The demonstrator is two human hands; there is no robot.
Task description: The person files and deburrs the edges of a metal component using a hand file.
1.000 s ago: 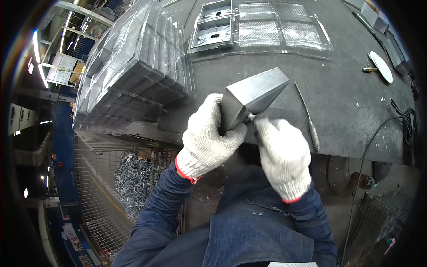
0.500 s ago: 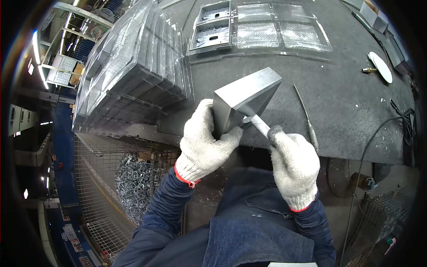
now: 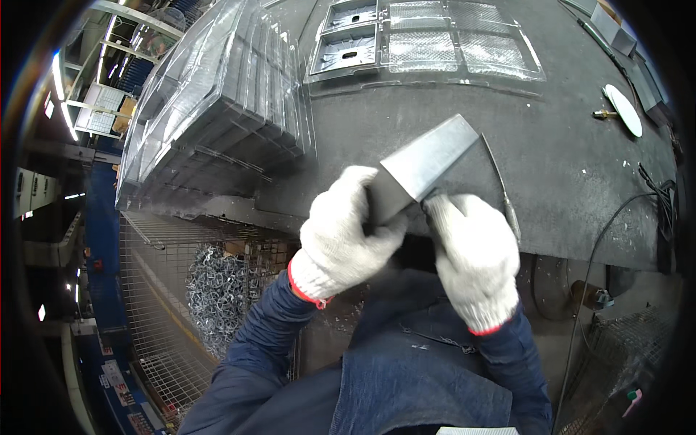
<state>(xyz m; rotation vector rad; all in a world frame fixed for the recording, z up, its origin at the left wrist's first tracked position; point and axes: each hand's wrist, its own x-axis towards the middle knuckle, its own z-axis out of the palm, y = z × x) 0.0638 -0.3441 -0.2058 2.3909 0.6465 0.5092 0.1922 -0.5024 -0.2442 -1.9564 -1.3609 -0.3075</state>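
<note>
Left hand point(image 3: 337, 235) gripping grey folded sheet-metal piece point(image 3: 420, 168); right hand point(image 3: 475, 257) closing fingers on its lower edge (thin tool hidden?). Work looking mid-way, piece not yet set down.

Greys, white, navy at the bench.
White knit gloves with red cuffs on left hand point(image 3: 341, 235) and right hand point(image 3: 475, 257); dull grey folded sheet-metal piece point(image 3: 424, 167); dark grey worktop point(image 3: 573, 174); navy sleeves; clear plastic trays point(image 3: 217, 109).
</note>
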